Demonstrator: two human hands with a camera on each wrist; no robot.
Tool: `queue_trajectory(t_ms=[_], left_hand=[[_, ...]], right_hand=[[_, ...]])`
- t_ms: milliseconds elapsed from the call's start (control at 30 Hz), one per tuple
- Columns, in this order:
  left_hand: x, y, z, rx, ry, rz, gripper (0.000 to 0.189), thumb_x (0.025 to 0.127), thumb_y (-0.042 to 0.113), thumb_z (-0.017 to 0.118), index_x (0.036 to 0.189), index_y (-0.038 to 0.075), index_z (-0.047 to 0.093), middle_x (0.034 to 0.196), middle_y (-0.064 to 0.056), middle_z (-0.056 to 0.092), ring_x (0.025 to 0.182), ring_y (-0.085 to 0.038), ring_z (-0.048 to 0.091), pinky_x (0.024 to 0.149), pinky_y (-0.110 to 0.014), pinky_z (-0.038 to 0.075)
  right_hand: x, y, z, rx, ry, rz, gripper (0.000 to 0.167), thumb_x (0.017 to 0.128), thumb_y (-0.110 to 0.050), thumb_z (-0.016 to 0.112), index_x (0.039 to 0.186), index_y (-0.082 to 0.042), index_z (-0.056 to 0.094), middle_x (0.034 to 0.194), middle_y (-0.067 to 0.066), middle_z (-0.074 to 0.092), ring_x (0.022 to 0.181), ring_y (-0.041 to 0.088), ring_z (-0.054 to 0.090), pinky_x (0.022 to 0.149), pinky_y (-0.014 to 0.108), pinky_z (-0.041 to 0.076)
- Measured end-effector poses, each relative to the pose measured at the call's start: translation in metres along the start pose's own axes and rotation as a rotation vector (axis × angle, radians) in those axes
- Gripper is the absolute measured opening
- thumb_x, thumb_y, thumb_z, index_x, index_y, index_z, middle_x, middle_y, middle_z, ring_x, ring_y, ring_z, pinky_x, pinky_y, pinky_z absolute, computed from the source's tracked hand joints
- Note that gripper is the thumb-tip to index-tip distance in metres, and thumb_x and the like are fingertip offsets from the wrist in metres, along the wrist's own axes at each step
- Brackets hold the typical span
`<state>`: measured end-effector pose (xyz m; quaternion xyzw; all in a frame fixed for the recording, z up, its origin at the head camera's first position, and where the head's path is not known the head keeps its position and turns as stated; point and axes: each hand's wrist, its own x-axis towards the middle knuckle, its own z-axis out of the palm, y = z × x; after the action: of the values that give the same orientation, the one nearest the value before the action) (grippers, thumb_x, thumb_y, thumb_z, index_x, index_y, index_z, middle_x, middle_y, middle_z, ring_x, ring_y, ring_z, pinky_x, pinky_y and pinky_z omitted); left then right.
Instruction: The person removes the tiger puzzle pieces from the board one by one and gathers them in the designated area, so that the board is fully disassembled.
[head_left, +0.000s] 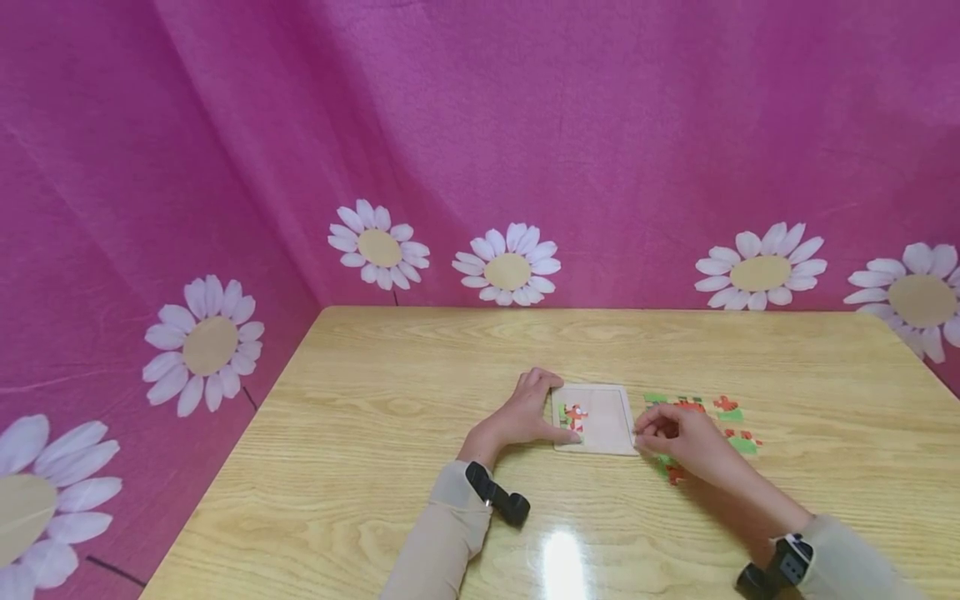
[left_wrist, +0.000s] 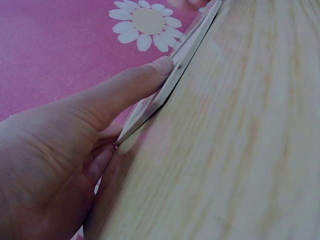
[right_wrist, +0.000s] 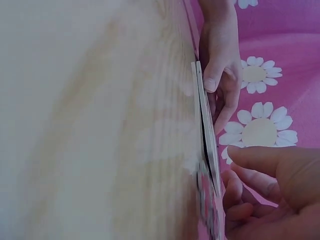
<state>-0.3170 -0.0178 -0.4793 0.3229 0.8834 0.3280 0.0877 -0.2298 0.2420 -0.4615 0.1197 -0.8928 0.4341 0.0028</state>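
Observation:
A shallow wooden puzzle tray (head_left: pixel 609 417) lies on the table, with joined green, orange and white puzzle pieces (head_left: pixel 575 419) along its left side. My left hand (head_left: pixel 525 410) holds that side, thumb on the front rim and fingers around the far left corner. In the left wrist view the thumb (left_wrist: pixel 145 77) presses on the rim. Beside the tray's right edge hovers my right hand (head_left: pixel 678 437), fingers bent and thumb near the index finger. The right wrist view shows a gap between thumb (right_wrist: pixel 255 157) and fingers, and no piece between them.
Loose puzzle pieces lie right of the tray, including an orange and green piece (head_left: pixel 727 406) and another (head_left: pixel 742 440); some are partly under the right hand. The wooden table (head_left: pixel 360 400) meets a pink curtain (head_left: pixel 600 150) with daisies at its back and left.

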Motion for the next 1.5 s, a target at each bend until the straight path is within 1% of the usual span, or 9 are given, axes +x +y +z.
queue_trajectory(t_ms=[300, 467, 567, 900, 1000, 1133, 1367, 1500], left_hand=[[0.0, -0.001, 0.004, 0.008, 0.004, 0.028, 0.081, 0.076, 0.034, 0.089, 0.137, 0.002, 0.047, 0.132, -0.006, 0.04, 0.126, -0.02, 0.034, 0.108, -0.025, 0.032], [-0.001, 0.0, 0.004, 0.002, 0.01, 0.032, 0.081, 0.076, 0.035, 0.089, 0.137, 0.003, 0.047, 0.131, -0.005, 0.041, 0.124, -0.019, 0.034, 0.107, -0.025, 0.033], [-0.002, 0.0, 0.004, 0.0, 0.007, 0.033, 0.081, 0.076, 0.035, 0.088, 0.138, 0.003, 0.047, 0.132, -0.005, 0.041, 0.124, -0.019, 0.034, 0.107, -0.025, 0.033], [-0.002, -0.001, 0.004, -0.004, 0.011, 0.055, 0.08, 0.076, 0.032, 0.089, 0.136, 0.001, 0.047, 0.132, -0.007, 0.041, 0.124, -0.022, 0.034, 0.106, -0.026, 0.034], [-0.001, -0.001, 0.003, 0.005, 0.01, 0.053, 0.079, 0.077, 0.032, 0.089, 0.136, 0.001, 0.047, 0.132, -0.007, 0.041, 0.124, -0.022, 0.034, 0.107, -0.026, 0.033], [-0.001, 0.001, 0.001, 0.002, 0.011, 0.051, 0.079, 0.077, 0.033, 0.088, 0.136, 0.001, 0.046, 0.132, -0.008, 0.04, 0.125, -0.022, 0.034, 0.108, -0.026, 0.033], [-0.003, 0.002, -0.002, -0.019, 0.014, 0.051, 0.079, 0.077, 0.032, 0.089, 0.136, 0.0, 0.047, 0.132, -0.008, 0.041, 0.126, -0.022, 0.033, 0.108, -0.027, 0.033], [-0.003, 0.001, -0.003, -0.02, 0.008, 0.045, 0.08, 0.077, 0.032, 0.089, 0.137, 0.001, 0.046, 0.132, -0.008, 0.04, 0.126, -0.021, 0.033, 0.108, -0.026, 0.032]], right_hand=[[0.025, -0.009, 0.017, 0.0, 0.005, 0.017, 0.011, 0.086, -0.002, 0.077, 0.093, -0.003, 0.069, 0.078, 0.0, 0.061, 0.072, 0.017, 0.053, 0.059, 0.022, 0.044], [0.036, -0.012, 0.024, -0.005, -0.003, -0.023, 0.01, 0.086, 0.0, 0.076, 0.092, -0.003, 0.069, 0.079, 0.0, 0.061, 0.073, 0.017, 0.053, 0.06, 0.022, 0.044], [0.043, -0.013, 0.028, 0.004, -0.02, -0.042, 0.01, 0.086, 0.001, 0.076, 0.092, -0.003, 0.069, 0.079, 0.0, 0.061, 0.073, 0.016, 0.053, 0.06, 0.022, 0.045], [0.06, -0.017, 0.04, -0.037, -0.074, -0.041, 0.013, 0.084, 0.002, 0.077, 0.093, -0.003, 0.069, 0.08, 0.0, 0.059, 0.074, 0.017, 0.052, 0.062, 0.024, 0.043], [0.064, -0.02, 0.041, -0.054, -0.097, -0.034, 0.013, 0.084, 0.002, 0.076, 0.094, -0.002, 0.069, 0.079, 0.0, 0.057, 0.074, 0.017, 0.05, 0.062, 0.025, 0.041], [0.068, -0.023, 0.042, -0.08, -0.108, -0.037, 0.012, 0.085, 0.004, 0.075, 0.093, -0.001, 0.068, 0.078, 0.0, 0.055, 0.074, 0.016, 0.048, 0.063, 0.026, 0.04], [0.07, -0.028, 0.043, -0.085, -0.12, -0.108, 0.013, 0.084, 0.008, 0.075, 0.089, -0.001, 0.066, 0.077, 0.0, 0.054, 0.072, 0.014, 0.048, 0.061, 0.024, 0.04], [0.069, -0.029, 0.044, -0.078, -0.107, -0.142, 0.016, 0.082, 0.01, 0.075, 0.088, 0.0, 0.064, 0.078, 0.002, 0.055, 0.073, 0.014, 0.05, 0.061, 0.024, 0.042]])
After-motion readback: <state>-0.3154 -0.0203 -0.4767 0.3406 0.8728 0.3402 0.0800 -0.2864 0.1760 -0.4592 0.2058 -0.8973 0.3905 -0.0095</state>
